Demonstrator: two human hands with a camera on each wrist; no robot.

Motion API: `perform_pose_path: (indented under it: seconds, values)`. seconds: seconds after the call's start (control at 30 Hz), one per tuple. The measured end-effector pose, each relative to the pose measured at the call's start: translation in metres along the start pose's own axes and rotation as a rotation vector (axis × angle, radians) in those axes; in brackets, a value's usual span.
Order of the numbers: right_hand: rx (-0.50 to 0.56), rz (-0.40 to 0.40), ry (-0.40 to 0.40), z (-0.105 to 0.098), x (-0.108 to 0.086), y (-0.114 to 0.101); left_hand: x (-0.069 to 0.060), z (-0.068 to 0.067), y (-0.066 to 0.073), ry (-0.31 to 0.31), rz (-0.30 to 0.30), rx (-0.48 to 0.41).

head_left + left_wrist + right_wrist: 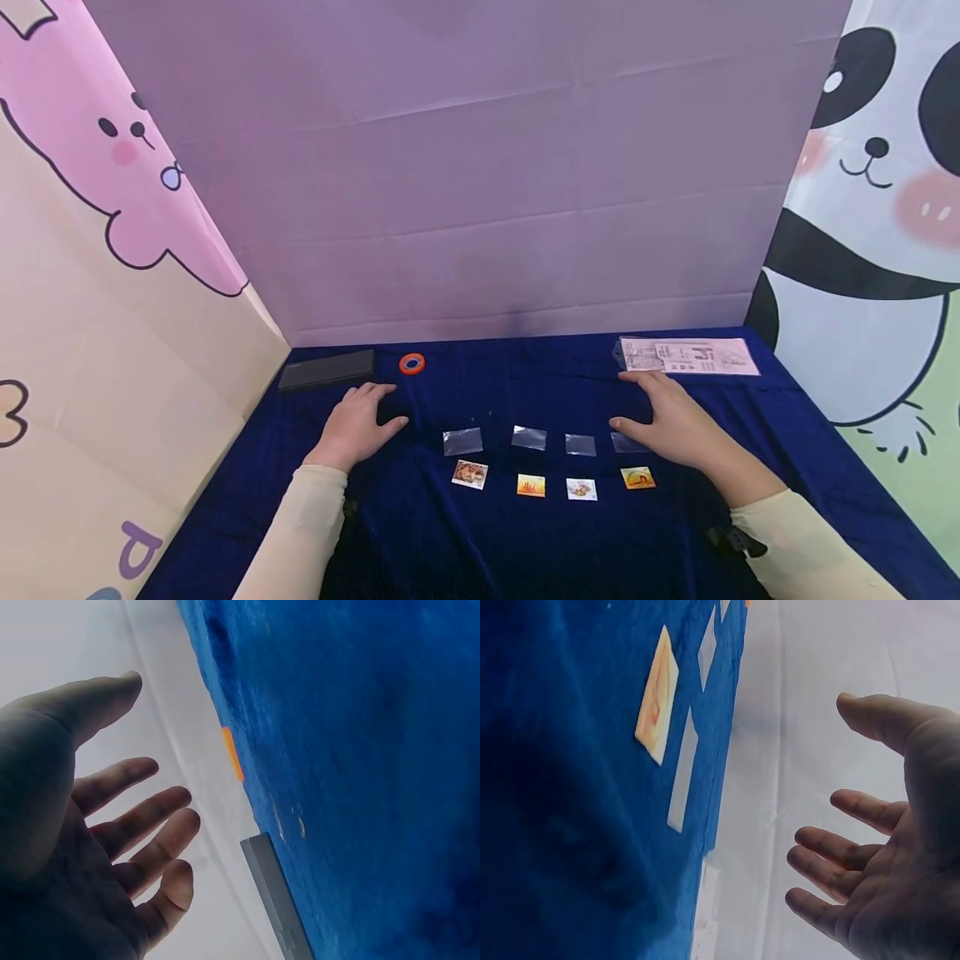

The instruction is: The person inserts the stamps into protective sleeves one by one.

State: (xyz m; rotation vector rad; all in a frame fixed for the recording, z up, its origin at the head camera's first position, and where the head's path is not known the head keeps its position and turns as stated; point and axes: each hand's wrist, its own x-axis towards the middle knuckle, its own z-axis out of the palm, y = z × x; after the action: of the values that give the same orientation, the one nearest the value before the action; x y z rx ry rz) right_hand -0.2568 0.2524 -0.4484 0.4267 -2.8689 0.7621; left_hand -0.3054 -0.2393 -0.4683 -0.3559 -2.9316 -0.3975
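Note:
Over the left side of the blue cloth is my left hand [357,429], its fingers relaxed and holding nothing. My right hand [667,421] hovers above the right side, thumb and fingers apart, partly covering a clear plastic sleeve [628,443]. Further clear sleeves lie in a row to its left: one on the far left [462,442], then a second sleeve [529,437] and a third sleeve [580,445]. Below them lie small picture cards: a brown one [469,474], a yellow card [531,486], a white card [581,489] and an orange-yellow card [638,477].
A dark flat box [327,370] lies at the back left, with an orange tape roll [412,363] beside it. Pink printed sheets [690,356] in clear plastic lie at the back right. A lilac wall [510,208] stands behind the blue cloth [465,550].

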Motion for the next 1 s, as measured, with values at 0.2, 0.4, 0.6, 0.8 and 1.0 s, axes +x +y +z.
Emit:
perform_pose_path:
  seconds: [0.2, 0.4, 0.6, 0.8, 1.0]
  values:
    - [0.018, 0.018, -0.025, 0.01, 0.004, -0.003, 0.004, 0.004, 0.01, -0.022, -0.011, -0.005]
    - [0.032, 0.016, -0.034, 0.019, 0.008, -0.006, 0.005, 0.007, 0.021, -0.045, -0.002, -0.043]
    - [0.047, -0.001, -0.049, 0.024, 0.011, -0.011, 0.007, 0.012, 0.029, -0.061, 0.011, -0.057]
    - [0.047, -0.026, -0.061, 0.028, 0.014, -0.017, 0.007, 0.016, 0.039, -0.082, 0.029, -0.068]
    - [0.052, -0.04, -0.071, 0.033, 0.019, -0.024, 0.007, 0.019, 0.045, -0.092, 0.046, -0.086]
